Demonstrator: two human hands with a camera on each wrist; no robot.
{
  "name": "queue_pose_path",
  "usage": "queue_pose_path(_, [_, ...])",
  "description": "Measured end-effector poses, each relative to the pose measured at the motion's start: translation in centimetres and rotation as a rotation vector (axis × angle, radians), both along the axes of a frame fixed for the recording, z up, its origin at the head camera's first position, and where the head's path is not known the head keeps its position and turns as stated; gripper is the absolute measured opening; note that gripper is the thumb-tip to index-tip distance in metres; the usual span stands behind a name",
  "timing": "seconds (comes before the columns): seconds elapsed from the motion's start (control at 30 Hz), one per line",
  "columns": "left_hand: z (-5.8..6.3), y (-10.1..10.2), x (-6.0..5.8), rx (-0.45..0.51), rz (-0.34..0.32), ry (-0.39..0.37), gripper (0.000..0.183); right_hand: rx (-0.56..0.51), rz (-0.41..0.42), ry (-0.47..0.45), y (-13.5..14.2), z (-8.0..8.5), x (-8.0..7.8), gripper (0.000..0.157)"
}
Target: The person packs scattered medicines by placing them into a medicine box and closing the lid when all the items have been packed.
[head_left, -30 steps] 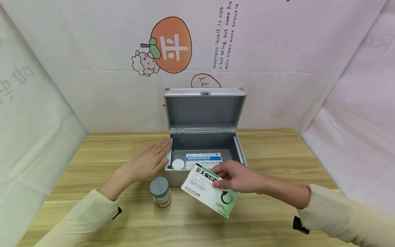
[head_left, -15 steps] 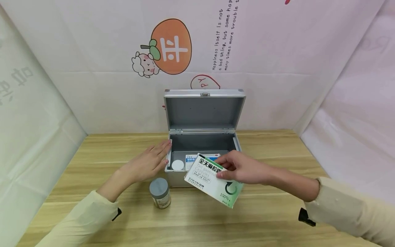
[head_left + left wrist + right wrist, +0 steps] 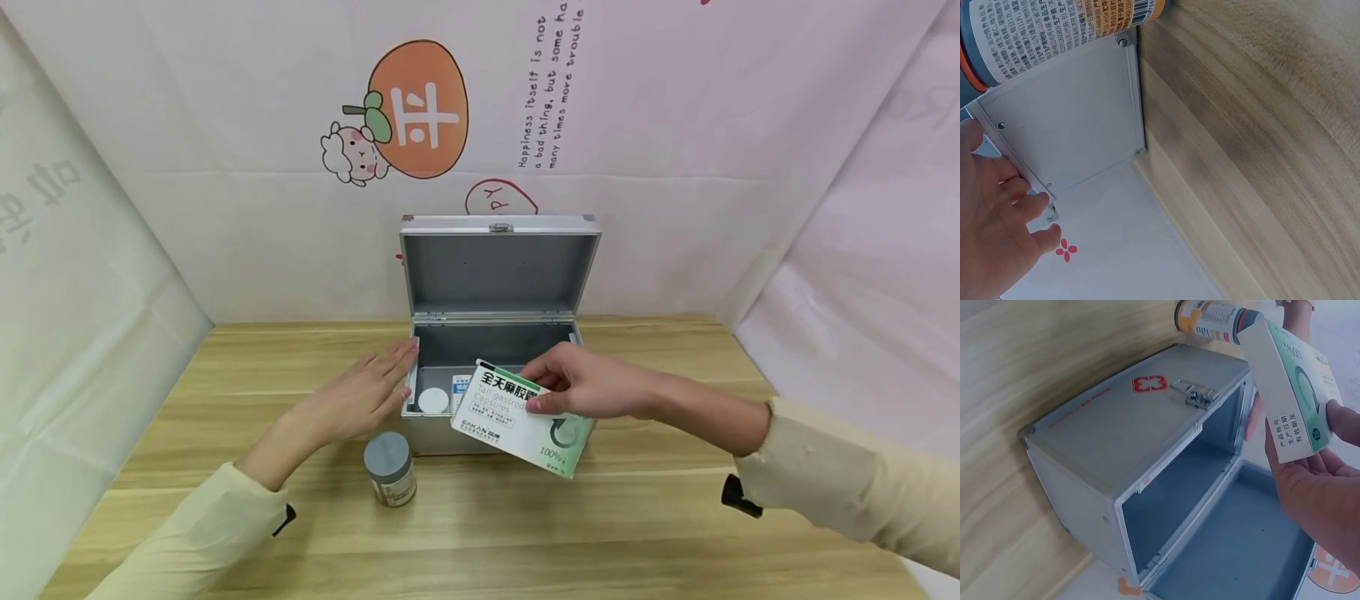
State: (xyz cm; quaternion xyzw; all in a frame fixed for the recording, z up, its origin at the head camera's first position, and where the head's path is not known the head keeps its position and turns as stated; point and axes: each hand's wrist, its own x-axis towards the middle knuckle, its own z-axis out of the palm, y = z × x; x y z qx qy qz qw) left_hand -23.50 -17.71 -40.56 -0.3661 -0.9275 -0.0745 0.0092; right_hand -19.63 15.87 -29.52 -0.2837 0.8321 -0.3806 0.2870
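Capsule box (image 3: 513,427) hangs tilted over the front of the open case (image 3: 429,435), pinched by the right hand (image 3: 588,383), while the left hand (image 3: 366,392), gripping nothing, touches its left rim; packing seems underway, and the next move likely calls for levelling and lowering

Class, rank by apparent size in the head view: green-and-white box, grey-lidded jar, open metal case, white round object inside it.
Largest first:
1. Open metal case
2. Green-and-white box
3. Grey-lidded jar
4. White round object
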Motion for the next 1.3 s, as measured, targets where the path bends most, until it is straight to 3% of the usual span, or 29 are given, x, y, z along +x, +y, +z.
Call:
queue_pose_path(0.83, [0.1,-0.1,-0.2,-0.004,0.0,-0.013,0.063,0.189,0.083,0.059,-1.0,1.5,-4.8,0.02])
queue_pose_path(1.3, [0.0,-0.1,-0.5,-0.013,0.0,0.01,0.063,0.244,0.158,0.086,-1.5,1.0,-7.9,0.022])
